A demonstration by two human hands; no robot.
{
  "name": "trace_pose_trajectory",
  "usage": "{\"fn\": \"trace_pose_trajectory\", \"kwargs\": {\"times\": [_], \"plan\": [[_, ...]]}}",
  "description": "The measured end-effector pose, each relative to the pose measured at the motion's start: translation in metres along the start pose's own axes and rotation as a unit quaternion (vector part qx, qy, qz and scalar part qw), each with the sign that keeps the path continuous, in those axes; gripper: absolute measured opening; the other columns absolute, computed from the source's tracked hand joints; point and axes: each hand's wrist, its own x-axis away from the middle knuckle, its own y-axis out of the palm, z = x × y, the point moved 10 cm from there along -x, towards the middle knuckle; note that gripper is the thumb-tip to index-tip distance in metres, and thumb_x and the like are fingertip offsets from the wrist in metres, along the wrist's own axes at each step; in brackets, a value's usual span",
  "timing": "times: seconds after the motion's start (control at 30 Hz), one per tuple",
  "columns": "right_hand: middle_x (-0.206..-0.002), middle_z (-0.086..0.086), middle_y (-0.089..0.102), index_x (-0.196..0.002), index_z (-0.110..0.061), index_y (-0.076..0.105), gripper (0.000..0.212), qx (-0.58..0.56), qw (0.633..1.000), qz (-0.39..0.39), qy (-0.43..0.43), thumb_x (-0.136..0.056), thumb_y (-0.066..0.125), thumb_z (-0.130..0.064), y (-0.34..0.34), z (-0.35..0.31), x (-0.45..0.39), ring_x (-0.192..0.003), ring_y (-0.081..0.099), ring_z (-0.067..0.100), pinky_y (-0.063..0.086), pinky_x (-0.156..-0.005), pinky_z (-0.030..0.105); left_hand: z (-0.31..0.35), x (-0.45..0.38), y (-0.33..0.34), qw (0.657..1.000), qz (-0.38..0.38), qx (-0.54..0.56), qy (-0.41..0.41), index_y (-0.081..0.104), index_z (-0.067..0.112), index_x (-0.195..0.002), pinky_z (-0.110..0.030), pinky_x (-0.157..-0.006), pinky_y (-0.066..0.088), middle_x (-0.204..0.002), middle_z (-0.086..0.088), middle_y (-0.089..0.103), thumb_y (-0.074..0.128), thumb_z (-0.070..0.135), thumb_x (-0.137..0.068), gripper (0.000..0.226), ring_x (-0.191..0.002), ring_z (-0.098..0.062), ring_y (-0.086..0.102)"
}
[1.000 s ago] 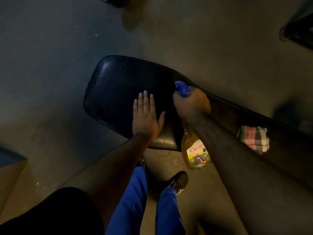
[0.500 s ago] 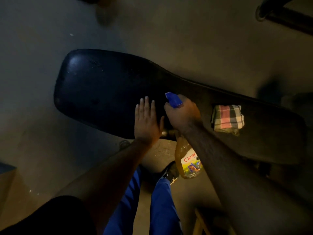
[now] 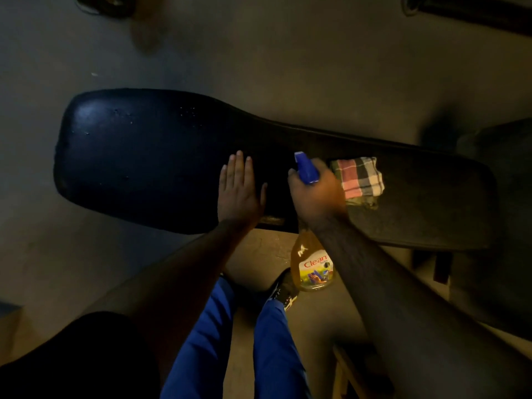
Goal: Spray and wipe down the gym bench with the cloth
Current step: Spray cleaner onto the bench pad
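My right hand grips the spray bottle; the cloth lies just beside it, far from my flat left hand.

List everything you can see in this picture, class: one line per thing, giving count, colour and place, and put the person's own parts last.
gym bench: one, black padded top, lying across the middle of the view
cloth: one, checked red, white and dark, folded on the bench toward its right end
spray bottle: one, amber liquid with a blue trigger head, held at the bench's near edge
floor: one, grey-brown, all around the bench
shoe: one, dark, on the floor below the bottle
trouser legs: two, blue, bottom centre
left hand: one, flat on the bench, fingers straight
right hand: one, gripping the bottle's neck
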Motion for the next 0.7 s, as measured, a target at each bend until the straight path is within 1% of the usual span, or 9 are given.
{"fn": "trace_pose_trajectory", "kwargs": {"times": [0.07,0.17,0.27,0.37,0.43,0.5,0.6,0.7], "plan": [[-0.089,-0.006,0.06,-0.119,-0.022,0.059,0.028,0.005,1.0,0.022,0.012,-0.099,0.06,-0.041,-0.012,0.011,-0.006,-0.08,0.062,0.012,0.052,-0.066,0.029,-0.001,0.0,0.004,1.0,0.01,-0.023,-0.015,0.018,0.007,-0.155,-0.045,-0.123,0.01,-0.163,-0.017,0.012,0.032,0.047,-0.102,0.068,-0.152,-0.026,0.005],[-0.088,-0.001,0.062,-0.114,-0.018,0.06,0.027,-0.004,0.999,0.026,0.033,-0.099,0.059,-0.041,-0.019,0.028,-0.013,-0.077,0.062,0.014,0.05,-0.064,0.03,-0.001,0.001,0.005,0.998,0.029,-0.046,-0.008,0.018,0.006,-0.155,-0.044,-0.123,0.008,-0.163,-0.017,0.012,0.031,0.048,-0.103,0.068,-0.152,-0.026,0.005],[-0.086,-0.002,0.062,-0.112,-0.019,0.06,0.026,-0.01,0.998,0.021,0.053,-0.098,0.06,-0.041,-0.02,0.042,-0.013,-0.077,0.063,0.015,0.053,-0.067,0.031,-0.001,0.001,0.004,0.998,0.036,-0.052,-0.007,0.017,0.007,-0.155,-0.043,-0.123,0.006,-0.163,-0.016,0.01,0.029,0.049,-0.103,0.069,-0.152,-0.026,0.004],[-0.09,-0.004,0.063,-0.115,-0.023,0.059,0.023,-0.045,0.998,0.003,0.044,-0.098,0.061,-0.039,-0.018,0.054,-0.001,-0.078,0.064,0.012,0.052,-0.068,0.029,-0.001,0.001,0.006,0.998,0.027,-0.057,-0.011,0.014,0.008,-0.156,-0.041,-0.123,0.003,-0.164,-0.015,0.007,0.026,0.05,-0.103,0.069,-0.152,-0.025,0.002],[-0.089,-0.002,0.063,-0.112,-0.025,0.059,0.017,-0.068,0.997,-0.007,0.033,-0.099,0.06,-0.036,-0.018,0.061,0.016,-0.077,0.063,0.012,0.051,-0.067,0.028,-0.001,0.002,0.006,0.998,0.015,-0.064,-0.021,0.01,0.009,-0.157,-0.04,-0.123,0.001,-0.165,-0.014,0.003,0.024,0.051,-0.103,0.07,-0.152,-0.024,-0.002],[-0.09,-0.003,0.062,-0.112,-0.026,0.059,0.018,-0.054,0.998,-0.011,0.031,-0.098,0.06,-0.037,-0.019,0.07,0.035,-0.078,0.062,0.012,0.053,-0.069,0.029,0.0,0.002,0.006,0.997,0.013,-0.068,-0.024,0.009,0.009,-0.157,-0.041,-0.123,0.001,-0.165,-0.014,0.002,0.022,0.051,-0.103,0.07,-0.152,-0.024,-0.002],[-0.095,-0.004,0.063,-0.116,-0.023,0.061,0.028,-0.035,0.997,-0.01,0.073,-0.096,0.061,-0.042,-0.014,0.089,0.055,-0.084,0.062,0.013,0.055,-0.074,0.033,0.001,0.002,0.005,0.997,0.02,-0.07,-0.019,0.012,0.007,-0.156,-0.042,-0.123,0.003,-0.164,-0.016,0.007,0.025,0.05,-0.103,0.07,-0.152,-0.027,0.002],[-0.093,-0.002,0.064,-0.114,-0.021,0.062,0.027,-0.029,0.994,0.009,0.104,-0.096,0.062,-0.04,-0.008,0.103,0.066,-0.081,0.062,0.014,0.051,-0.069,0.031,0.001,0.002,0.002,0.997,0.032,-0.066,-0.016,0.018,0.006,-0.155,-0.044,-0.123,0.006,-0.162,-0.018,0.014,0.027,0.049,-0.102,0.069,-0.151,-0.03,0.008]]}}
